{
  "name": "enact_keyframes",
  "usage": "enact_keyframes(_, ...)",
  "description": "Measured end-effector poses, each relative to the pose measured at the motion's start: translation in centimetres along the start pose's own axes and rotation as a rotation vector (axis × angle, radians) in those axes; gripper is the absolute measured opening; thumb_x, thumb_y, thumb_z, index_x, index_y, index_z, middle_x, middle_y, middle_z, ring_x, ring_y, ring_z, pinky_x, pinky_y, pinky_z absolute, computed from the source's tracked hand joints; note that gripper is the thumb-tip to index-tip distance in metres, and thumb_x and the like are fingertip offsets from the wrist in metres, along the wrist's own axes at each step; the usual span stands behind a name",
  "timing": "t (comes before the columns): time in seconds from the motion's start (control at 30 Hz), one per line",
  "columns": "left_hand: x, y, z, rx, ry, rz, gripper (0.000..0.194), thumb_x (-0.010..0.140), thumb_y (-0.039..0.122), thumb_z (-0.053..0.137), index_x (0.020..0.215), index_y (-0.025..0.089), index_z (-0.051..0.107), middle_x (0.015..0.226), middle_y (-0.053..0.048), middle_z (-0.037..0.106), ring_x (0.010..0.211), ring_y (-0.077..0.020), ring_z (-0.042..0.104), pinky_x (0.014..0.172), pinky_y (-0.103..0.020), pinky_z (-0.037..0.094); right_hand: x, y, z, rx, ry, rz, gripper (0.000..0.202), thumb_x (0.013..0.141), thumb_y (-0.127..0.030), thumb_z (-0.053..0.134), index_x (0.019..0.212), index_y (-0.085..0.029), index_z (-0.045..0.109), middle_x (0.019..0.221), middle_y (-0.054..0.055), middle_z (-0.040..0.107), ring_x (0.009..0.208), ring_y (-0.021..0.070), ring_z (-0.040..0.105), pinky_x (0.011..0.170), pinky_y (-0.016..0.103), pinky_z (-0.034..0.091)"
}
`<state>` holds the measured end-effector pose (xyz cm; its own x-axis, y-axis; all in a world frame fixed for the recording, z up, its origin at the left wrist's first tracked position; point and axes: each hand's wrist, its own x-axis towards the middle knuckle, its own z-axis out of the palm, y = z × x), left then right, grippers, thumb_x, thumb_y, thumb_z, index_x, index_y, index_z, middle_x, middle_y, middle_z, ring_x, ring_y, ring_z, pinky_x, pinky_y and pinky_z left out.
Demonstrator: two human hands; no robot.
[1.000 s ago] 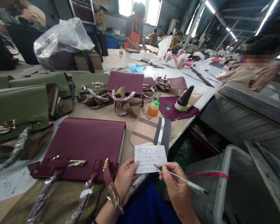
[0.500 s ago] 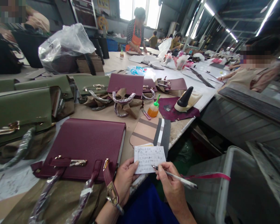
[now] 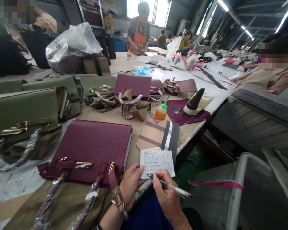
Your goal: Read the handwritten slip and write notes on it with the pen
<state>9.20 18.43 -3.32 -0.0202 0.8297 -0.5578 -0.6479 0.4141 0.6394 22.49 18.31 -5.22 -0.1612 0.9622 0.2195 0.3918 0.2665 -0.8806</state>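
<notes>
Between thumb and fingers, my left hand (image 3: pixel 132 179) grips the left edge of a small notepad (image 3: pixel 157 163) covered in handwriting. A pen (image 3: pixel 174 187) is pinched in my right hand (image 3: pixel 166 195), its tip at the lower left of the page. A burgundy handbag (image 3: pixel 96 143) lies on the table left of my hands, with gold hardware and plastic-wrapped handles. One of its straps, with a metal buckle (image 3: pixel 118 196), hangs over my left wrist. Just behind the notepad lies a beige panel (image 3: pixel 151 134) with grey stripes.
Green handbags (image 3: pixel 26 111) stand at the left and more burgundy ones (image 3: pixel 133 84) farther back. A bottle of orange liquid (image 3: pixel 160 112) and a black-and-cream tool (image 3: pixel 196 103) sit beyond the panel. A grey bin (image 3: pixel 237 191) stands at the right. Co-workers (image 3: pixel 139 32) work around the long table.
My right hand and the pen have moved left and slightly down across the page. The view has shifted a little, so most things appear farther right.
</notes>
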Motion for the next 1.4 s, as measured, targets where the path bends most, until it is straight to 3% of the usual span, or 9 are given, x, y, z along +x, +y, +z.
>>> enact_keyframes(0.4,0.3,0.0,-0.1,0.004,0.015,-0.02,0.05,0.054,0.041,0.081,0.09,0.011,0.063,0.096,-0.014,0.071,0.103,-0.0308,0.062,0.07,-0.029,0.056,-0.3,0.6,0.5,-0.001,0.041,-0.119,0.01,0.092,-0.022,0.05,0.085,-0.02,0.058,0.074,-0.004,0.061,0.068,0.0086,0.061,0.068,0.012,0.047)
enact_keyframes(0.7,0.4,-0.2,0.0,0.016,0.033,-0.02,0.054,0.054,0.042,0.08,0.093,0.011,0.06,0.095,-0.015,0.071,0.101,-0.031,0.063,0.067,-0.028,0.056,-0.4,0.1,0.5,-0.008,0.07,-0.126,0.011,0.092,-0.021,0.049,0.085,-0.02,0.057,0.074,-0.003,0.061,0.068,0.0088,0.061,0.068,0.012,0.048)
enact_keyframes(0.87,0.5,-0.3,-0.2,0.005,0.02,-0.026,0.052,0.056,0.041,0.08,0.094,0.011,0.06,0.099,-0.015,0.071,0.103,-0.0295,0.063,0.072,-0.027,0.056,-1.7,-0.5,-0.5,-0.062,0.094,-0.213,0.011,0.09,-0.017,0.047,0.089,-0.021,0.057,0.083,-0.002,0.064,0.076,0.0101,0.064,0.073,0.014,0.048)
enact_keyframes(1.2,0.7,-0.6,-0.6,0.016,0.011,-0.031,0.054,0.058,0.041,0.079,0.098,0.011,0.059,0.102,-0.015,0.07,0.1,-0.0296,0.064,0.08,-0.033,0.056,-2.9,-0.2,-1.0,-0.077,0.144,-0.127,0.012,0.092,-0.02,0.045,0.09,-0.021,0.057,0.085,0.0,0.064,0.076,0.0124,0.062,0.072,0.02,0.049)
enact_keyframes(1.4,0.5,-0.5,-0.4,0.018,0.012,-0.024,0.053,0.058,0.041,0.079,0.097,0.011,0.059,0.102,-0.015,0.07,0.101,-0.0291,0.064,0.078,-0.03,0.056,-2.0,-0.7,-1.1,-0.182,0.163,-0.305,0.011,0.088,-0.014,0.047,0.091,-0.019,0.057,0.084,0.001,0.065,0.076,0.0109,0.065,0.073,0.015,0.05)
